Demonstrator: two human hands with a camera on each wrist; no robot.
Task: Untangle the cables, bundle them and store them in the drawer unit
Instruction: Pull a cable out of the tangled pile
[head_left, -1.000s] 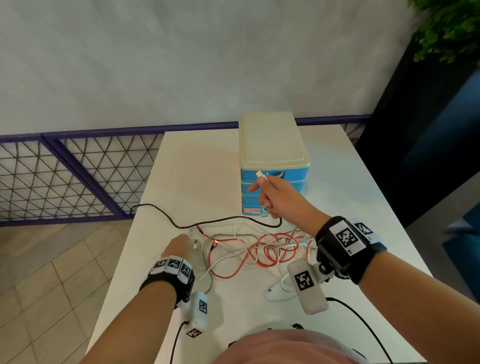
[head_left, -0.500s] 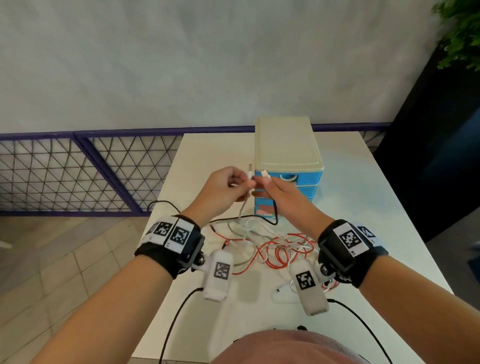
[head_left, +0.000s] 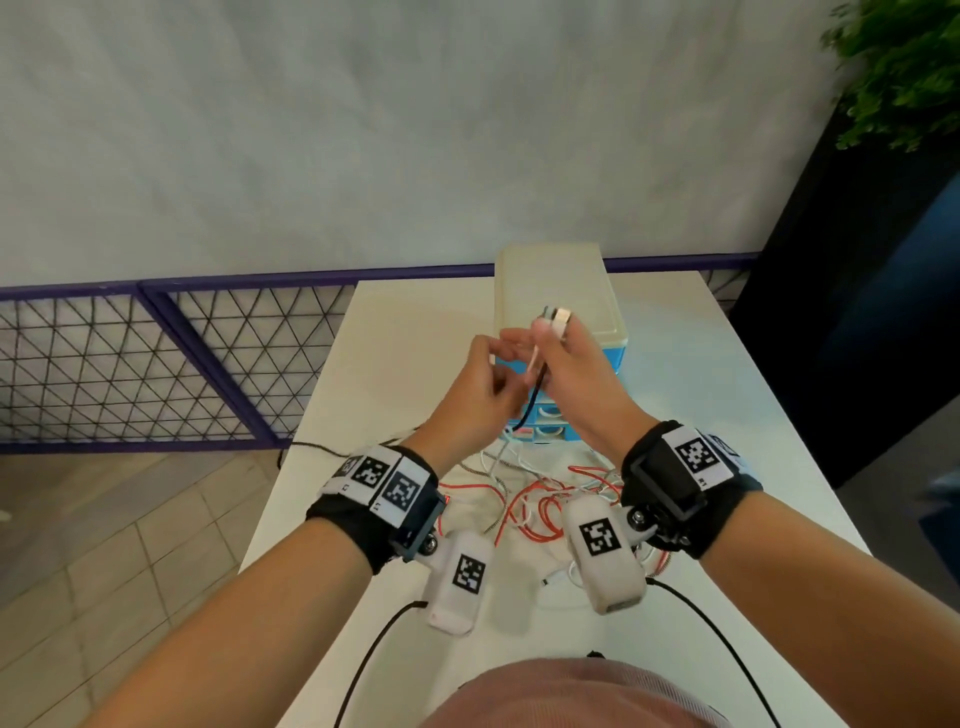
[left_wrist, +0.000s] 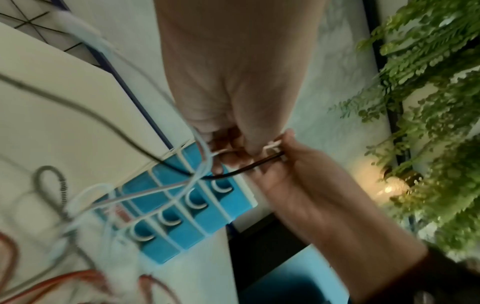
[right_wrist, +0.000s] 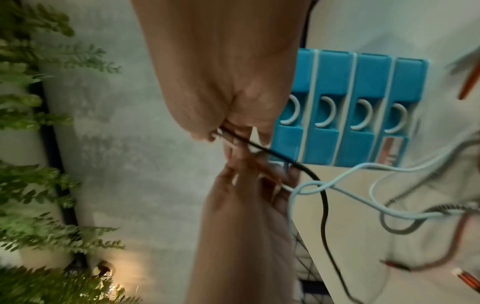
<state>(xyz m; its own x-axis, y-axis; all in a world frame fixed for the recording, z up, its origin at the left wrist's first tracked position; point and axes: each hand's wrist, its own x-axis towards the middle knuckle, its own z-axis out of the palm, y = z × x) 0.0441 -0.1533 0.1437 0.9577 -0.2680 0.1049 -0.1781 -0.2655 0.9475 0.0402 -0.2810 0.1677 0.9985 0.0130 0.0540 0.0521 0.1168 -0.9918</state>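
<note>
Both hands are raised in front of the blue drawer unit (head_left: 551, 413) with its cream top, all drawers closed (right_wrist: 350, 98). My right hand (head_left: 551, 332) pinches white plug ends (head_left: 559, 318) together with a black cable (head_left: 534, 397) that hangs down to the table. My left hand (head_left: 501, 366) is close against it, fingers curled, pinching a white cable (left_wrist: 205, 152) just below. A tangle of red, white and braided cables (head_left: 540, 501) lies on the white table (head_left: 395, 332) under my wrists. The wrist views are blurred.
A purple mesh fence (head_left: 156, 364) runs behind and to the left of the table, with tiled floor below. A green plant (head_left: 904, 73) on a dark stand is at the far right. Black wrist-camera leads (head_left: 374, 654) trail near the table's front edge.
My left hand came up off the table to meet the right in front of the drawers. Both hands have since risen, and the right now holds the plug ends and black cable together.
</note>
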